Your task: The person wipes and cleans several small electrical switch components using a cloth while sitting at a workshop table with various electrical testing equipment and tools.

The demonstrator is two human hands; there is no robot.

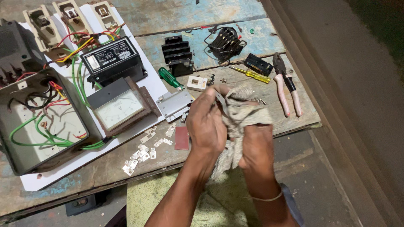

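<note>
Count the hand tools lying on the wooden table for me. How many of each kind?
Screwdrivers: 2, one green-handled and one yellow-handled
Pliers: 1, with pink grips
Total: 3

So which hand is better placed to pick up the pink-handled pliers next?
Probably the right hand: it is nearer the pliers on that side. But it grips the rag, and the left hand pinches a small metal piece.

A coarse, frayed grey cloth (242, 113) wraps a thin dull metal strip (221, 102), while the workbench (176, 17) is rough, weathered wood with flaking blue paint, bearing pliers (286, 86) with smooth pink plastic grips near its right edge.
</note>
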